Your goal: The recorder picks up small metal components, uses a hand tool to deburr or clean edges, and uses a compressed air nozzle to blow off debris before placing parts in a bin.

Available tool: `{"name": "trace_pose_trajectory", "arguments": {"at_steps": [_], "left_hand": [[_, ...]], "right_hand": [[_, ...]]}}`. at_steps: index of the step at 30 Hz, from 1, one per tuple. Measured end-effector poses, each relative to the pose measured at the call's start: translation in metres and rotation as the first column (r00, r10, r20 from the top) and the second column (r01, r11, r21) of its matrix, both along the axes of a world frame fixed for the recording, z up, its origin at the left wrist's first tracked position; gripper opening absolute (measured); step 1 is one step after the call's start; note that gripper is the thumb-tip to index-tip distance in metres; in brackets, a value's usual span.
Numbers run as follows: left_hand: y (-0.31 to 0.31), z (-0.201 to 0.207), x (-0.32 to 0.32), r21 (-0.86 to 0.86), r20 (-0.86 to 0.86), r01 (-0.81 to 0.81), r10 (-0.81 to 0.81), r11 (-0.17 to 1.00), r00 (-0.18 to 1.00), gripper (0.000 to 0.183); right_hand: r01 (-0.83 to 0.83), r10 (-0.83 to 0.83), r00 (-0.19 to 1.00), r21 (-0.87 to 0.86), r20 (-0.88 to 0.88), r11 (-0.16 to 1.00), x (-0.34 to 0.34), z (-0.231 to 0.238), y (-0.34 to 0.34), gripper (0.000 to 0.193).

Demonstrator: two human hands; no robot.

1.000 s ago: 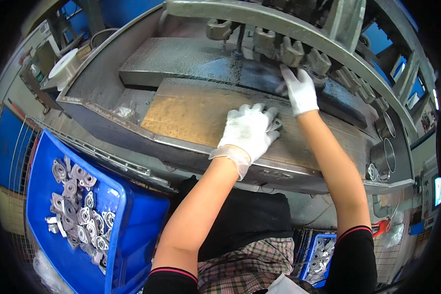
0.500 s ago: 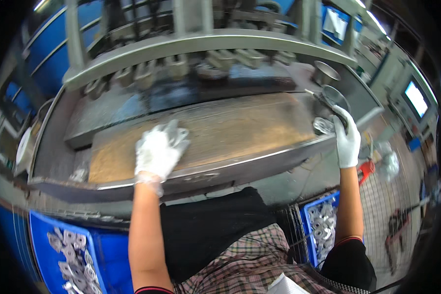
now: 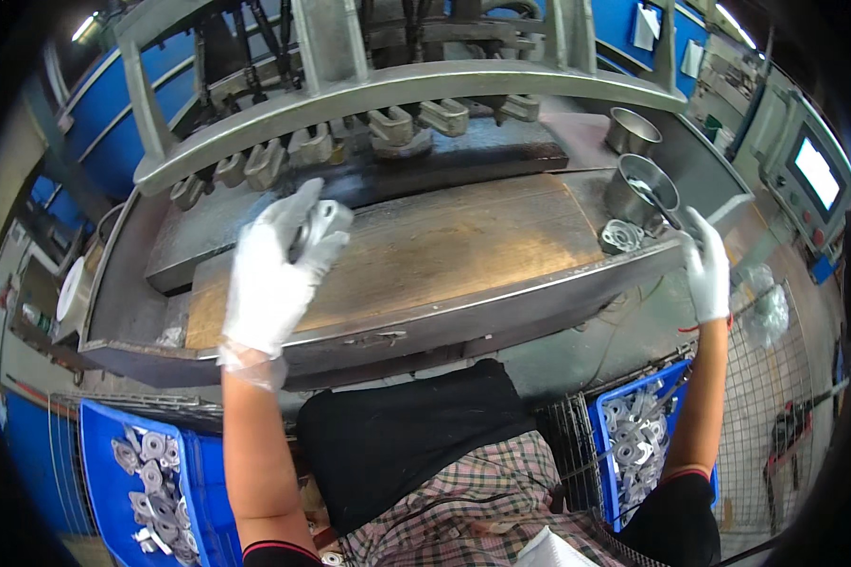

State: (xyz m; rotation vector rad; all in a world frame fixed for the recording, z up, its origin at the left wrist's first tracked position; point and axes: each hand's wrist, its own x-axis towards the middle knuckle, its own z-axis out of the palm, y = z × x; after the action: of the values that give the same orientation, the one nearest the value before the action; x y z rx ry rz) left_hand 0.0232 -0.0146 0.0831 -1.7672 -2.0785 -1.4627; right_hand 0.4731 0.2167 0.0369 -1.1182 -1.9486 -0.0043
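Observation:
My left hand (image 3: 272, 265), in a white glove, is closed around a grey cast metal part (image 3: 325, 222) with a hole in it, raised above the left end of the wooden board (image 3: 444, 248). At the right, my gloved right hand (image 3: 707, 269) is beside a metal cup (image 3: 641, 189). Its thumb and finger pinch the end of a thin dark stick (image 3: 654, 200), which slants into the cup; the stick's far end is hidden there. Another round metal part (image 3: 622, 236) lies just below that cup, on the board's right side.
A metal frame (image 3: 397, 87) with several hanging metal blocks (image 3: 392, 125) spans the tray's back. A second metal cup (image 3: 633, 132) stands behind the first. Blue bins of metal parts sit at lower left (image 3: 184, 454) and lower right (image 3: 600, 444). A control panel (image 3: 808, 180) stands far right.
My left hand has lifted off the board and now shows a metal part in its grip. My right hand has shifted right, and the stick now dips into the cup. The view has moved slightly.

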Motion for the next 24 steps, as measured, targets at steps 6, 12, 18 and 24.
{"name": "trace_pose_trajectory", "arguments": {"at_steps": [6,12,18,24], "left_hand": [[0.022,-0.060,-0.019,-0.406,-0.436,-0.228,0.031,0.885,0.899,0.054],[0.020,0.004,-0.006,-0.486,-0.341,-0.188,0.013,0.853,0.940,0.053],[0.023,-0.024,-0.003,-0.030,-0.308,-0.053,0.041,0.998,0.951,0.053],[0.036,-0.046,-0.021,-0.644,-0.319,-0.130,-0.110,0.754,0.941,0.056]], "right_hand": [[0.036,-0.042,0.989,-0.040,-0.144,0.999,0.067,-0.022,0.003,0.031],[0.131,-0.176,0.949,-0.184,-0.261,0.974,0.133,-0.048,0.008,0.031],[0.200,-0.247,0.903,-0.166,-0.350,0.966,0.190,-0.076,0.011,0.033],[0.274,-0.357,0.898,-0.308,-0.257,0.911,0.222,-0.122,0.013,0.041]]}}
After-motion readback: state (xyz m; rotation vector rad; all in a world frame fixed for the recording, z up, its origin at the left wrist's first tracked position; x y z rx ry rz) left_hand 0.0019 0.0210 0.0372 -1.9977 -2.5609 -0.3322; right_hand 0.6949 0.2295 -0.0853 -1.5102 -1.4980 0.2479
